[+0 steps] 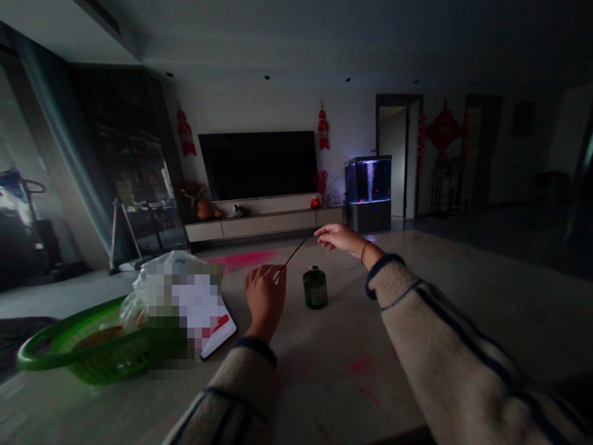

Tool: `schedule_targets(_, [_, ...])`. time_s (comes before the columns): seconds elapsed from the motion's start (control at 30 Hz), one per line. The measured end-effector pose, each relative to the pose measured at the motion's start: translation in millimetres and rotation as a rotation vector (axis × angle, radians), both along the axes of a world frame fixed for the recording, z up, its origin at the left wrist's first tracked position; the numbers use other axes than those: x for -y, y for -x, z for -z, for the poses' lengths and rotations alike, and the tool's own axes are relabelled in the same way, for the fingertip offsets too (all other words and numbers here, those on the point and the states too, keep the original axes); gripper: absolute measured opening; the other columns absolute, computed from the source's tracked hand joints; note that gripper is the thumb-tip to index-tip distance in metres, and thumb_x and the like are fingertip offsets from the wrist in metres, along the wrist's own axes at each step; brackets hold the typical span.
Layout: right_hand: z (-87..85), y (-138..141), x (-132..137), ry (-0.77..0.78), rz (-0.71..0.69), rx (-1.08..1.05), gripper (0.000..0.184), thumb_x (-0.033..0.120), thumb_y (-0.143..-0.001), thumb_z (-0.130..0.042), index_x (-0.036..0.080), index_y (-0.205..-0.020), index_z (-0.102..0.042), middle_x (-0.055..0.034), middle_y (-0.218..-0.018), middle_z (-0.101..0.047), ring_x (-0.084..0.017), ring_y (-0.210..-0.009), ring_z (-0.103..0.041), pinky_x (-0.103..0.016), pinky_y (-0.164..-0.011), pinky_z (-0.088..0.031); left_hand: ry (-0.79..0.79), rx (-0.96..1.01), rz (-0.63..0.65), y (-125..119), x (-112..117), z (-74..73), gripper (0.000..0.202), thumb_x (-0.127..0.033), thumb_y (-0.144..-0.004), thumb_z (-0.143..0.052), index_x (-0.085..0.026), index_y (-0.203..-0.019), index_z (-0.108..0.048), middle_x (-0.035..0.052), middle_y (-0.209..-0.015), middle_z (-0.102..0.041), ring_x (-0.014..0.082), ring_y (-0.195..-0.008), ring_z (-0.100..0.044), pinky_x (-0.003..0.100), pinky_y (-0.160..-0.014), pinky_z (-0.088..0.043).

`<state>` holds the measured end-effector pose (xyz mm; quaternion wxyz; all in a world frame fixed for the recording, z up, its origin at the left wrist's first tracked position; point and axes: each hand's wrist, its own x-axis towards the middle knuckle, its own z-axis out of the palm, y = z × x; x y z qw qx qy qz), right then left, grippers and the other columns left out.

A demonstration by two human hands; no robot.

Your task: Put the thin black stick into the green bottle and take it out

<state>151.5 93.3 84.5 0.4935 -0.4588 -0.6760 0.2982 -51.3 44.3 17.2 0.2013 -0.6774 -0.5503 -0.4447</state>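
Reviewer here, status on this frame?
Left hand pinching dark stick. Right hand at its far end. Green bottle beyond, between the hands.

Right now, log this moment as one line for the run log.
left hand: holds thin dark stick | right hand: fingers at its far end | nearby: dark green bottle, green plastic basket

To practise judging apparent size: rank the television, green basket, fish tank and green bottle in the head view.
The television and green basket look alike, so unranked; then the fish tank; then the green bottle.
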Motion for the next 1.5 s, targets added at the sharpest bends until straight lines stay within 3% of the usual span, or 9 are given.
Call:
schedule_targets(0.1, [8.1, 15.3, 5.3, -0.001, -0.224, 0.02, 0.019, 0.017, -0.074, -0.055, 0.013, -0.092, -0.062, -0.0038, -0.08, -0.065, -0.006, -0.062, -0.055, -0.015, -0.053, -0.042, 0.021, 0.016, 0.048, -1.1, -1.8, 0.3, 0.028, -0.034, -0.081, -0.044, -0.021, -0.088, -0.067, 0.0051, -0.088, -0.065, 0.0214, -0.086, -0.054, 0.033, -0.08, -0.037])
schedule_targets(0.2, [12.6, 28.6, 7.0, -0.057, -0.223, -0.027, 0.018, 0.023, -0.074, -0.057, 0.012, -0.087, -0.063, -0.003, -0.076, -0.064, -0.004, -0.057, -0.052, -0.014, -0.051, -0.041, 0.019, -0.007, 0.077, -1.6, -1.8, 0.0, 0.028, -0.034, -0.081, -0.044, -0.021, -0.089, -0.067, 0.005, -0.089, -0.066, 0.0213, -0.086, -0.054, 0.033, -0.079, -0.037])
schedule_targets(0.33, [16.3, 36.7, 4.1, -0.115, -0.152, -0.077, 0.019, 0.027, -0.074, -0.058, 0.011, -0.083, -0.064, -0.0031, -0.071, -0.063, -0.005, -0.056, -0.051, -0.014, -0.051, -0.042, 0.007, -0.019, 0.021, -1.1, -0.1, -0.4, 0.028, -0.036, -0.081, -0.044, -0.023, -0.09, -0.066, 0.0052, -0.09, -0.065, 0.0226, -0.087, -0.054, 0.036, -0.083, -0.035])
schedule_targets(0.47, [14.6, 31.4, -0.9, -0.16, -0.044, -0.088, 0.019, 0.027, -0.076, -0.055, 0.01, -0.083, -0.062, -0.004, -0.071, -0.063, -0.005, -0.056, -0.052, -0.014, -0.051, -0.043, -0.021, -0.018, -0.047, -2.2, 0.9, 0.3, 0.036, -0.041, -0.081, -0.043, -0.021, -0.108, -0.058, 0.0076, -0.099, -0.064, 0.0242, -0.094, -0.053, 0.038, -0.088, -0.032])
schedule_targets(0.77, [-12.3, -15.8, -6.1, -0.29, 0.319, -0.138, 0.04, 0.042, -0.088, -0.028, 0.013, -0.08, -0.054, -0.0049, -0.066, -0.061, -0.006, -0.049, -0.052, -0.013, -0.045, -0.039, 0.175, 0.021, -0.097, -4.5, -3.8, 7.4, 0.048, -0.045, -0.084, -0.035, -0.013, -0.115, -0.051, 0.0142, -0.106, -0.061, 0.0256, -0.101, -0.053, 0.039, -0.089, -0.033])
schedule_targets(0.93, [-17.5, -31.8, -6.2, -0.351, 0.399, -0.15, 0.041, 0.043, -0.088, -0.027, 0.014, -0.074, -0.053, -0.0021, -0.056, -0.057, -0.006, -0.045, -0.05, -0.014, -0.045, -0.04, 0.364, -0.028, 0.03, -3.6, -10.0, 13.2, 0.037, -0.038, -0.082, -0.04, -0.017, -0.105, -0.059, 0.0111, -0.103, -0.063, 0.0249, -0.095, -0.057, 0.036, -0.083, -0.038])
schedule_targets(1.03, [-18.0, -34.2, -6.1, -0.336, 0.376, -0.169, 0.039, 0.042, -0.088, -0.029, 0.014, -0.072, -0.052, -0.0001, -0.052, -0.055, -0.006, -0.042, -0.048, -0.015, -0.044, -0.039, 0.417, -0.056, 0.147, -3.7, -13.4, 15.6, 0.03, -0.033, -0.081, -0.041, -0.02, -0.094, -0.064, 0.0076, -0.098, -0.066, 0.0223, -0.089, -0.059, 0.033, -0.079, -0.04])
schedule_targets(1.23, [-17.8, -34.4, -5.6, -0.36, 0.284, -0.185, 0.038, 0.044, -0.086, -0.034, 0.015, -0.068, -0.051, 0.0033, -0.044, -0.049, -0.005, -0.038, -0.044, -0.014, -0.04, -0.037, 0.514, -0.059, 0.378, -4.0, -17.7, 20.7, 0.029, -0.033, -0.08, -0.043, -0.019, -0.094, -0.064, 0.0055, -0.097, -0.067, 0.0189, -0.089, -0.061, 0.027, -0.077, -0.042])
schedule_targets(1.5, [-11.1, -22.6, -6.2, -0.364, 0.113, -0.188, 0.033, 0.041, -0.084, -0.042, 0.015, -0.066, -0.052, 0.0039, -0.044, -0.05, -0.005, -0.038, -0.046, -0.015, -0.04, -0.037, 0.538, -0.047, 0.413, -3.7, -19.6, 23.4, 0.029, -0.032, -0.08, -0.044, -0.018, -0.097, -0.062, 0.0067, -0.098, -0.067, 0.0185, -0.09, -0.061, 0.027, -0.078, -0.043])
